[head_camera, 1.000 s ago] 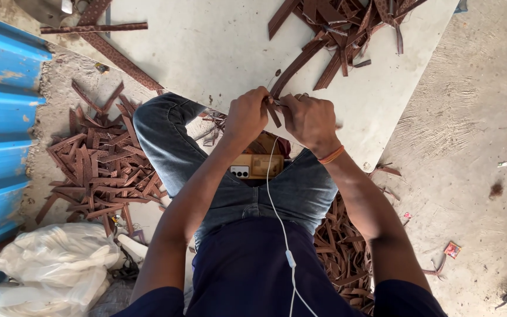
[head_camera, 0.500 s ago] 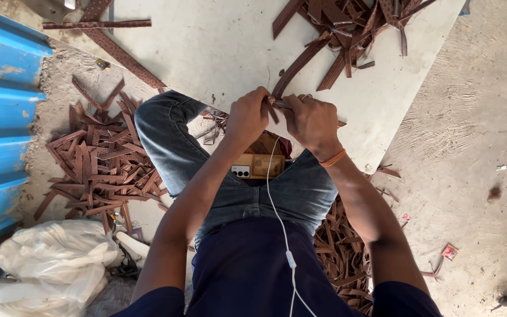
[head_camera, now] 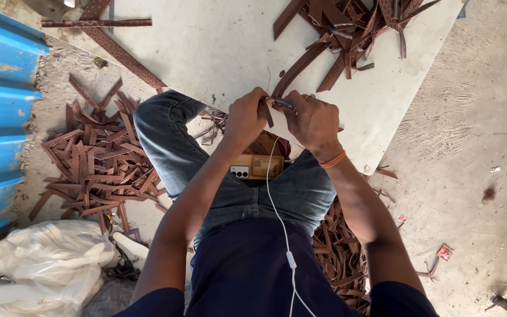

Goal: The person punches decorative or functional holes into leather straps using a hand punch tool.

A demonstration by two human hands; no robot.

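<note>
I see the white board [head_camera: 218, 53] spread widest, lying flat on the floor beyond my fingers and reaching under them. Far to the left of the fingers stands the blue corrugated sheet [head_camera: 1, 117]. Between that sheet and my left knee lies a pile of brown strips [head_camera: 95, 164], well apart from the fingers. A second heap of brown strips [head_camera: 353, 23] rests on the board, beyond and to the right of the fingers. Down at the lower left, far behind the fingers, sits a crumpled white plastic bag [head_camera: 48, 258].

Closer in, a phone in a tan case [head_camera: 256, 166] lies on my lap just behind the fingers, with a white earphone cable [head_camera: 277, 217] running from it toward me.

My left hand [head_camera: 246, 117] and right hand [head_camera: 313, 120] meet over the board's near edge, almost touching. Both sets of fingers are curled closed, pinching a short brown strip [head_camera: 268, 113] that hangs between them. The right fingers also seem to grip a thin dark tool [head_camera: 284, 104], though it is too small for me to tell what kind. An orange band [head_camera: 333, 159] circles my right wrist.
</note>
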